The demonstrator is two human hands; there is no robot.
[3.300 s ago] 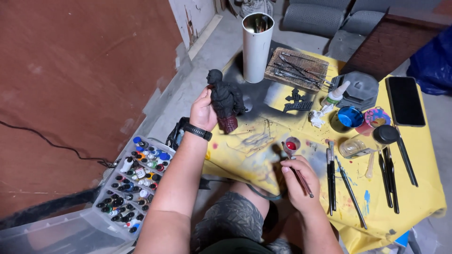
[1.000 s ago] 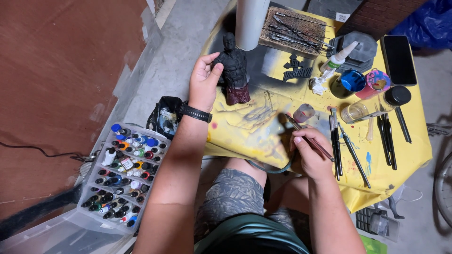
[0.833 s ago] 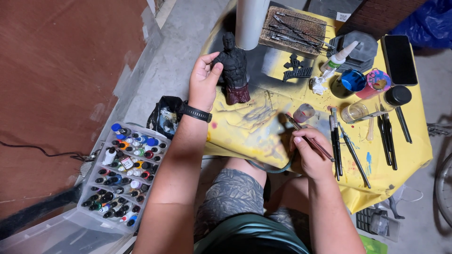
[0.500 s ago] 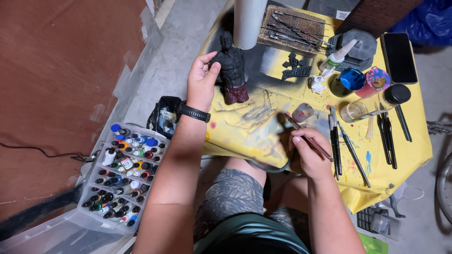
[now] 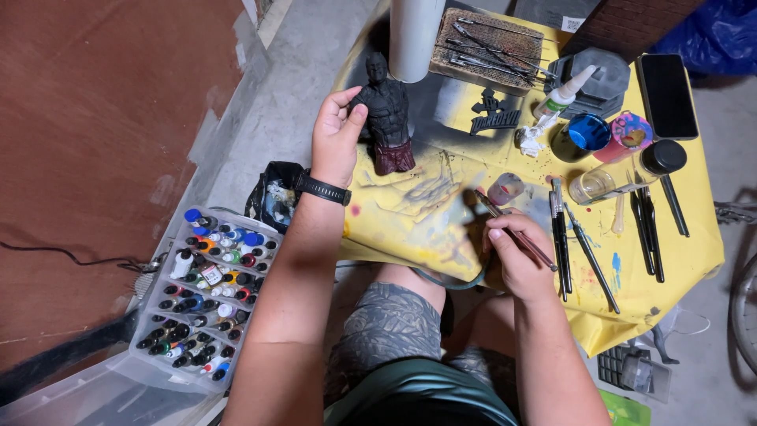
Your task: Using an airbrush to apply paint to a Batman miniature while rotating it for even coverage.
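1. Yellow table cover, paint-smeared, lies under both hands.
2. Tray of paint bottles sits below & outside the left wrist, well apart from the fingers.
3. Bust figure: dark grey/black upper body w/ head, reddish-brown base, upright on the cover. Left hand grips its side; thumb pressed to the shoulder, fingers curled behind.
4. Right hand pinched closed on a thin brush, tip pointing up-left past the fingertips, just beside a small paint pot.
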